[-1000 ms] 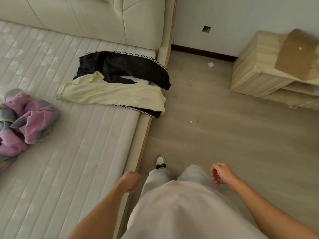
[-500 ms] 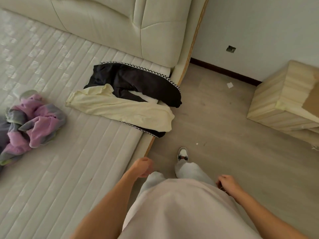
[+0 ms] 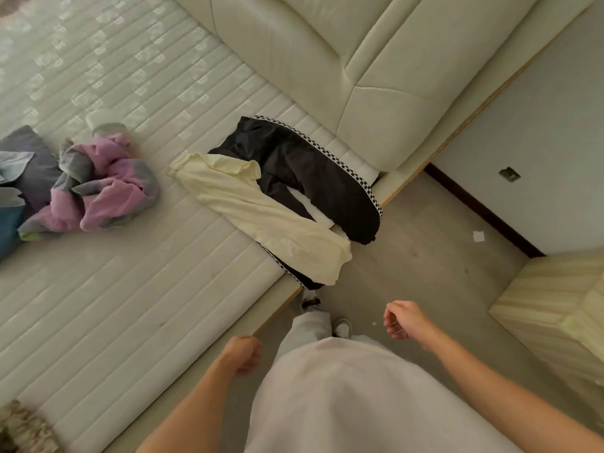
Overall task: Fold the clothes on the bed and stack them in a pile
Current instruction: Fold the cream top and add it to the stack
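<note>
A home bedroom. A quilted mattress (image 3: 137, 289) meets a padded cream headboard (image 3: 327, 60), with loose clothes (image 3: 104, 184) and a wood-look floor (image 3: 425, 263).

I see a cream garment (image 3: 261, 220) draped over black trousers (image 3: 310, 171) at the bed (image 3: 130, 305) edge; my left hand (image 3: 242, 354) and right hand (image 3: 405, 320) hang loosely curled beside it, holding nothing.

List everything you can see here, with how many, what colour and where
cream garment: one, pale yellow, bed's edge, over the black one
black garment: one, black with checkered trim, by the headboard
pink and grey garment: one, crumpled, left on the mattress
mattress: one, white quilted
headboard: one, cream padded
wooden cabinet: one, pale, right on the floor
paper scrap: one, white, floor
left hand: empty, fingers loosely curled
right hand: empty, fingers loosely curled
</note>
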